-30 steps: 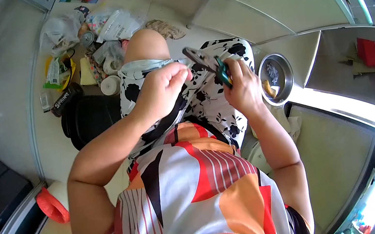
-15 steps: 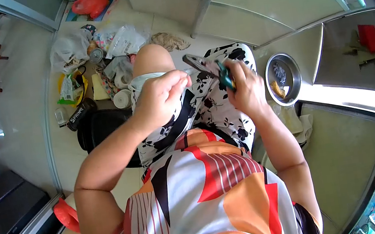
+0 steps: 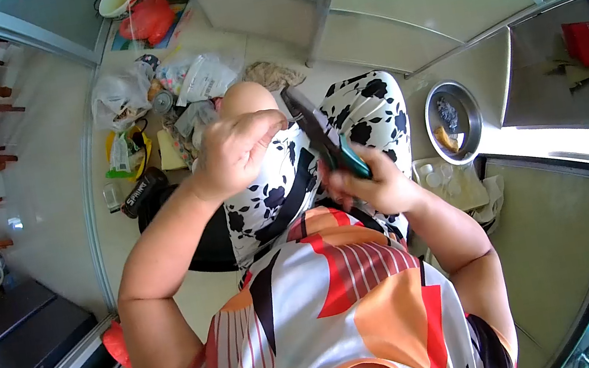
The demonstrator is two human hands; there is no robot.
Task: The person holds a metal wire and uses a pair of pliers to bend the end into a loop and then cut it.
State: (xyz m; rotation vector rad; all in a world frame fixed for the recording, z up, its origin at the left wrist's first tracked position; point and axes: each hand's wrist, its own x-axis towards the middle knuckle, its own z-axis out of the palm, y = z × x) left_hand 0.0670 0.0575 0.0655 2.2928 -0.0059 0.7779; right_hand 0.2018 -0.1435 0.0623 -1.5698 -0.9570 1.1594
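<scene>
My right hand [image 3: 379, 184] is wrapped round the green handles of dark-bladed scissors [image 3: 317, 125], whose blades point up and away over my lap. Close by on the left, my left hand [image 3: 236, 158] is raised above my knee, its fingers pinched together. Whatever sits between those fingertips is too small to make out. The scissors' tips are just right of the left fingertips. Below both hands are my white trousers [image 3: 266, 200] with black flowers.
A steel bowl [image 3: 476, 126] with crumpled grey stuff and a yellowish piece stands at right. Plastic bags [image 3: 205, 79], a black can [image 3: 144, 192] and a brownish cloth [image 3: 273, 75] lie on the floor ahead. Cabinets [image 3: 394, 37] rise at front right.
The scissors have swung more upright and moved closer to my body along with my right hand. My left hand has lowered slightly, and the pale material seen beside it is now hidden.
</scene>
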